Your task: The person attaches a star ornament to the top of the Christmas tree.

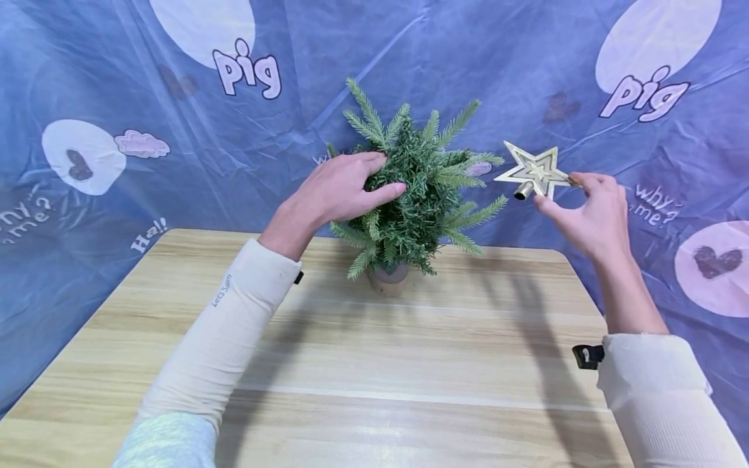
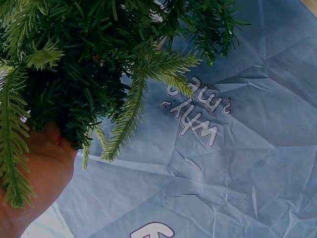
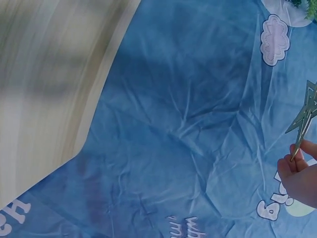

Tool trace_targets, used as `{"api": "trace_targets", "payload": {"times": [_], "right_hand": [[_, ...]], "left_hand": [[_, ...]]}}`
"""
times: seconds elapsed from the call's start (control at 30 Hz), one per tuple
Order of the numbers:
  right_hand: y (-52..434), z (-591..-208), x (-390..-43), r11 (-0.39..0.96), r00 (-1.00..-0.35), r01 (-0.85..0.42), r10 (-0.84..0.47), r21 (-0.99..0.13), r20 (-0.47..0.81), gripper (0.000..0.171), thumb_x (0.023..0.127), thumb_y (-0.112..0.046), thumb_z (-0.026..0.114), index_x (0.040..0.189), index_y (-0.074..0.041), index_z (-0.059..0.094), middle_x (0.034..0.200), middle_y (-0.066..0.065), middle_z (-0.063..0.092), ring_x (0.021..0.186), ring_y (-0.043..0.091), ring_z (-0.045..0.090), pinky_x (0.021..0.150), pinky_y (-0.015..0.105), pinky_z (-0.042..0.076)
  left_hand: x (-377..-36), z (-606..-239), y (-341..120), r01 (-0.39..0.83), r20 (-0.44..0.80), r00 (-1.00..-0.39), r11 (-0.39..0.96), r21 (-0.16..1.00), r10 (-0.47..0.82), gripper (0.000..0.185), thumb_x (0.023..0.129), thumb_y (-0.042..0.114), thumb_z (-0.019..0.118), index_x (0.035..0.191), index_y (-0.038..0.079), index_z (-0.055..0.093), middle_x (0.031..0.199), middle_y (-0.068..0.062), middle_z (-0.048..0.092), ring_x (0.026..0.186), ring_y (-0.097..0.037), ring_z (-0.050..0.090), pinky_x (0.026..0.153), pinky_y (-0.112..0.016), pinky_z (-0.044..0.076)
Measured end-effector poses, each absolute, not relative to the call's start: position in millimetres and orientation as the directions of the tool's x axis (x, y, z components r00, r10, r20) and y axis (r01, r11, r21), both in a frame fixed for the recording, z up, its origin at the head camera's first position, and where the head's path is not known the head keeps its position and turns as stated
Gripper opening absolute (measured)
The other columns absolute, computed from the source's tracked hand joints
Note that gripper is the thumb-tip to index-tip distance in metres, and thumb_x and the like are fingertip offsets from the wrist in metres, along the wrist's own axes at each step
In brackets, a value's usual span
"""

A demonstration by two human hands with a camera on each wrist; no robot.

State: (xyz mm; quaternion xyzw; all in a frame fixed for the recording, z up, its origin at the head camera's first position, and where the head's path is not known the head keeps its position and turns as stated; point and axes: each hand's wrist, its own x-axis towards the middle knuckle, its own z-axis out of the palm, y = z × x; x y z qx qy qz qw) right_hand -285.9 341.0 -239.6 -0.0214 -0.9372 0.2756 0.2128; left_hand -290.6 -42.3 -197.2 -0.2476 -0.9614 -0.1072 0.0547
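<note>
A small green artificial tree (image 1: 415,188) stands in a brown pot (image 1: 387,279) at the far edge of the wooden table (image 1: 374,364). My left hand (image 1: 345,188) grips its upper branches from the left, fingers curled into the foliage; the left wrist view shows my palm (image 2: 34,173) against the green needles (image 2: 89,64). My right hand (image 1: 591,211) is raised to the right of the tree and pinches one point of a gold star topper (image 1: 535,172), whose short tube points down-left. The right wrist view shows the star (image 3: 303,119) edge-on between my fingertips (image 3: 297,163).
A blue printed cloth (image 1: 175,130) with white "pig" bubbles and hearts hangs behind and around the table. The tabletop in front of the pot is bare wood. Both forearms wear cream sleeves (image 1: 228,344).
</note>
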Motion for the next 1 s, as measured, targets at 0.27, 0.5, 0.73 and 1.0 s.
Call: {"api": "trace_targets", "payload": {"times": [0.27, 0.5, 0.73, 1.0], "right_hand": [[333.5, -228.6, -287.4, 0.844, -0.896, -0.088, 0.165, -0.529, 0.411, 0.076, 0.079, -0.045, 0.066, 0.138, -0.003, 0.044, 0.139, 0.017, 0.04, 0.122, 0.035, 0.033, 0.091, 0.048, 0.028], [328.8, -220.4, -288.1, 0.845, -0.895, -0.091, 0.162, -0.527, 0.415, 0.075, 0.079, -0.044, 0.066, 0.139, -0.004, 0.044, 0.139, 0.017, 0.041, 0.123, 0.035, 0.033, 0.093, 0.049, 0.028], [325.8, -216.2, -289.8, 0.847, -0.891, -0.091, 0.166, -0.525, 0.423, 0.075, 0.078, -0.045, 0.066, 0.138, -0.005, 0.045, 0.139, 0.015, 0.042, 0.122, 0.034, 0.033, 0.092, 0.047, 0.028], [321.1, -212.0, -288.9, 0.844, -0.888, -0.077, 0.185, -0.532, 0.422, 0.075, 0.078, -0.045, 0.066, 0.138, -0.005, 0.046, 0.139, 0.014, 0.041, 0.122, 0.032, 0.033, 0.092, 0.046, 0.028]], "left_hand": [[-290.1, -197.0, -42.8, 0.5, 0.166, -0.864, 0.846, 0.186, 0.475, 0.084, 0.086, 0.073, 0.028, 0.148, 0.017, 0.028, 0.153, 0.001, 0.03, 0.142, -0.019, 0.027, 0.118, -0.036, 0.023], [-289.2, -195.3, -43.0, 0.503, 0.159, -0.863, 0.845, 0.183, 0.479, 0.083, 0.087, 0.073, 0.029, 0.148, 0.017, 0.028, 0.153, 0.0, 0.029, 0.142, -0.019, 0.027, 0.118, -0.036, 0.023], [-290.3, -195.4, -43.4, 0.494, 0.151, -0.868, 0.852, 0.173, 0.473, 0.084, 0.086, 0.074, 0.028, 0.148, 0.017, 0.028, 0.153, 0.001, 0.029, 0.142, -0.02, 0.026, 0.117, -0.038, 0.023], [-290.8, -196.2, -42.6, 0.498, 0.158, -0.866, 0.85, 0.172, 0.475, 0.083, 0.086, 0.074, 0.028, 0.148, 0.018, 0.029, 0.153, 0.001, 0.03, 0.142, -0.019, 0.027, 0.117, -0.038, 0.023]]}}
